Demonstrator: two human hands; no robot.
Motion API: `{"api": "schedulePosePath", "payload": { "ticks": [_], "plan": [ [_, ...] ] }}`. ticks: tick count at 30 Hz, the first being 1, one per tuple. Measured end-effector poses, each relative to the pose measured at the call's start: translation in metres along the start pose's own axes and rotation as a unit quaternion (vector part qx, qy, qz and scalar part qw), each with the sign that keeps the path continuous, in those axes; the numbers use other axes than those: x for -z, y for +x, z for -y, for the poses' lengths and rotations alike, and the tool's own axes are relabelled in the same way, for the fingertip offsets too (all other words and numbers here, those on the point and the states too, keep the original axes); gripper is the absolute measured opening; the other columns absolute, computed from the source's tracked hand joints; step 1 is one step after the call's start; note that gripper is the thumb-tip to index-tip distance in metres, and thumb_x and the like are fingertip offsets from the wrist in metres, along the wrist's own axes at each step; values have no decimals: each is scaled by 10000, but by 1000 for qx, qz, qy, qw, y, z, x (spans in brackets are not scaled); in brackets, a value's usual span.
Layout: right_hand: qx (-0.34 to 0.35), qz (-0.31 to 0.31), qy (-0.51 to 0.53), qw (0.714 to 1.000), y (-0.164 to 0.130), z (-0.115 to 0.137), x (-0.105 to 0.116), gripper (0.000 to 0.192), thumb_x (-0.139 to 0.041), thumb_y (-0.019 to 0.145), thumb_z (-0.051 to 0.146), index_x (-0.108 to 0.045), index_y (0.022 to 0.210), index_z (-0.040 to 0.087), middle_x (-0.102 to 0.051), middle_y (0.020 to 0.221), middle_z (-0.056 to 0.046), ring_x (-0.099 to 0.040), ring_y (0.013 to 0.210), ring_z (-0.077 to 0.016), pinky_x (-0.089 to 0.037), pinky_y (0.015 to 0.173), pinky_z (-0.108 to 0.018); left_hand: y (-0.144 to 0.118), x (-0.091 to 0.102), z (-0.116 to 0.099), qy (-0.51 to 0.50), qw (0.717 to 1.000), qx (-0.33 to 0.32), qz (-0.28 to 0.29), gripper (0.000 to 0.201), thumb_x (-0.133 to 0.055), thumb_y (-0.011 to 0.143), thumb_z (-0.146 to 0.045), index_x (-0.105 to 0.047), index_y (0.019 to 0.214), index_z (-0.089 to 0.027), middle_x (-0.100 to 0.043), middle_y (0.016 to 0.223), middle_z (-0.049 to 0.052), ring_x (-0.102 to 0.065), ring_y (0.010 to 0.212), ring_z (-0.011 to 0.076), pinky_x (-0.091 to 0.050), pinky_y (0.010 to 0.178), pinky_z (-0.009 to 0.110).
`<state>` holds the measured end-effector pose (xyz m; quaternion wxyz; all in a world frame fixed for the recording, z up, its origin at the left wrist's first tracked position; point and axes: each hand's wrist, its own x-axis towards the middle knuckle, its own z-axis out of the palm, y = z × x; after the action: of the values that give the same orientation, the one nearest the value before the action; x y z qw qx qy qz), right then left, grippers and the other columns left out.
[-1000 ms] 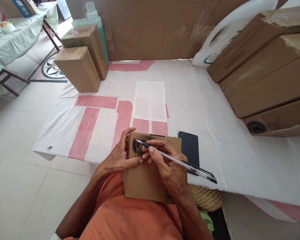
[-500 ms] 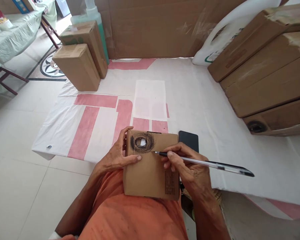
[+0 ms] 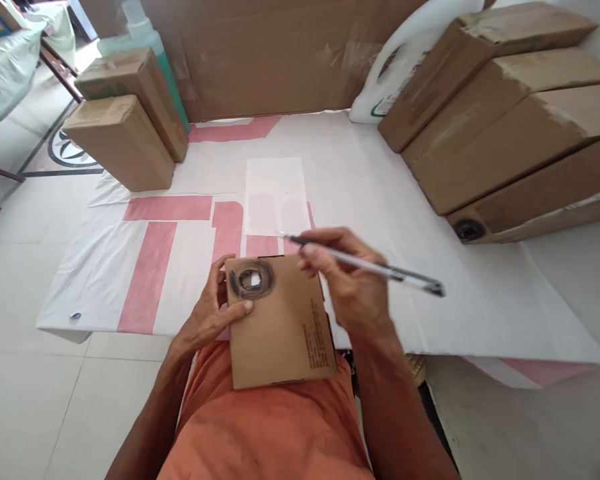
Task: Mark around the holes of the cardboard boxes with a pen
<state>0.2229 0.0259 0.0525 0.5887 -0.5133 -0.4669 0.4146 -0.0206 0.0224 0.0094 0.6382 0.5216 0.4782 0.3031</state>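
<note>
My left hand (image 3: pixel 211 308) grips a small brown cardboard box (image 3: pixel 280 327) by its left side, the thumb lying on the top face and the fingers round the edge. Dark scribbled rings (image 3: pixel 265 288) circle a hole in the box's upper left, and something white shows through it. Printed dark text runs along the lower right of that face. Between the thumb and fingers of my right hand (image 3: pixel 353 280) is a clear pen (image 3: pixel 367 263) with a black grip. Its tip points left, raised beyond the box's far edge and apart from the box.
A thin white sheet (image 3: pixel 275 193) lies on the white and pink cloth (image 3: pixel 195 267). Cardboard boxes (image 3: pixel 125 143) and a green bottle (image 3: pixel 165 73) stand back left. More boxes (image 3: pixel 480 127) and a white jug (image 3: pixel 375 93) stand at the right. A cardboard panel (image 3: pixel 280 60) closes the back.
My right hand has lifted the pen off the box's face and moved it up past the far edge. The whole view has shifted, and the dark phone is now hidden behind my right hand.
</note>
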Motion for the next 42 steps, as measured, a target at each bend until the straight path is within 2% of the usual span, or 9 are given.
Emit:
{"api": "schedulePosePath", "payload": {
  "ticks": [2,4,7,10,16,23,28,37,42],
  "plan": [
    [24,-105,-42,993,14,3,20,106,-798,902,297,-776,979,228,-724,782,18,-636,631,-130,-503,579,-248,-2,6,3,-19,999,7,-31,931,-870,826,-498,-364,1577,-285,-614,1486,133,-598,1407,371,-532,1126,463],
    [2,-126,-149,981,30,4,38,70,-751,901,254,-737,846,212,-659,691,29,-567,581,-129,-433,554,-259,-5,13,5,-37,997,18,-58,894,-859,819,-529,-410,1551,-283,-634,1472,126,-611,1389,375,-546,1098,450],
    [-91,29,-400,911,50,-5,45,306,-660,967,243,-619,665,206,-626,633,2,-554,603,-155,-382,596,-293,-10,22,6,-49,995,31,-85,869,-862,802,-547,-459,1530,-297,-643,1478,111,-625,1369,374,-559,1061,429],
    [-142,162,-518,828,61,-26,28,376,-642,1006,268,-594,639,200,-665,665,-49,-591,662,-193,-354,622,-312,-14,23,4,-45,994,30,-97,864,-866,801,-541,-476,1538,-313,-639,1496,106,-625,1375,376,-565,1052,422],
    [-170,191,-546,798,56,-56,-6,254,-635,1041,288,-719,847,148,-765,894,-157,-688,831,-269,-360,664,-322,-10,11,-2,-24,995,32,-89,900,-843,819,-567,-443,1585,-312,-645,1502,105,-612,1402,372,-543,1112,439],
    [-160,91,-579,795,16,-49,25,336,-568,1102,396,-645,1261,111,-711,1247,-207,-670,1086,-318,-477,839,-363,-4,9,7,-8,998,24,-62,870,-829,855,-554,-424,1596,-343,-633,1514,91,-604,1411,359,-569,1073,411],
    [-196,-81,-642,737,-28,-57,67,558,-728,994,469,-580,1319,40,-610,1346,-319,-552,1287,-474,-500,975,-533,-2,7,10,-26,998,24,-55,831,-831,859,-554,-454,1569,-346,-622,1513,85,-585,1430,362,-567,1072,411],
    [-243,-53,-605,756,-41,-66,65,619,-761,931,556,-596,1259,59,-629,1288,-279,-607,1261,-451,-556,919,-491,-3,0,8,-22,998,21,-52,876,-830,848,-565,-428,1583,-310,-643,1495,116,-600,1422,385,-523,1142,478],
    [-265,-91,-530,800,-42,-71,68,690,-859,773,516,-562,1248,114,-621,1312,-279,-596,1271,-469,-554,905,-496,-2,0,9,-32,997,28,-65,914,-816,842,-577,-393,1602,-295,-590,1570,122,-559,1470,385,-531,1137,469]
  ]
}}
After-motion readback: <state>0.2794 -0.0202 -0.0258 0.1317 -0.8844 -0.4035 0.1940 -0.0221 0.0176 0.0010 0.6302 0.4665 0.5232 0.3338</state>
